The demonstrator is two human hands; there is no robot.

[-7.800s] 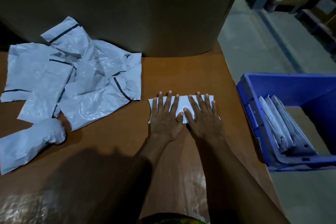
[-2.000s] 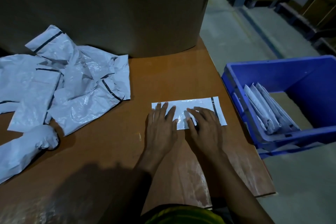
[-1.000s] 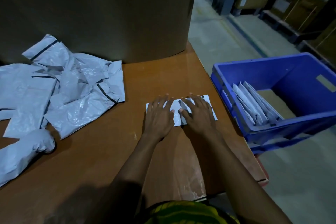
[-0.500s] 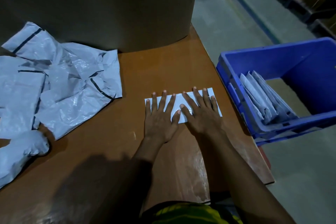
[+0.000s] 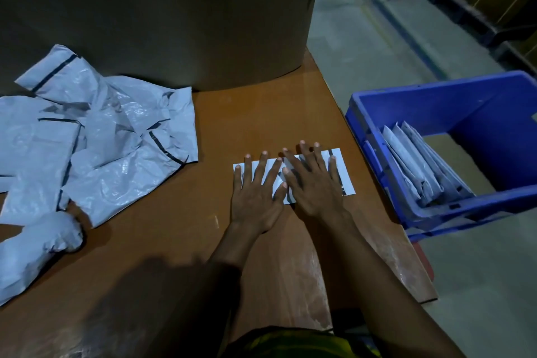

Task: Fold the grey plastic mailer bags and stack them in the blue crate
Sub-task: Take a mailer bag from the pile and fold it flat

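Note:
A folded grey mailer bag lies flat on the brown table, a narrow strip near the right edge. My left hand and my right hand press down on it side by side, fingers straight and spread. Only the strip's right end and slivers between the fingers show. A heap of unfolded, crumpled grey mailer bags covers the table's left side. The blue crate stands off the table's right edge, holding several folded bags leaning on edge.
A large brown cardboard roll stands at the back of the table. One rolled-up bag lies at the front left. Concrete floor and dark shelving lie to the right beyond the crate.
Both hands stay flat on the folded bag. The right hand has slid slightly rightward along the strip, and the camera view has shifted a little.

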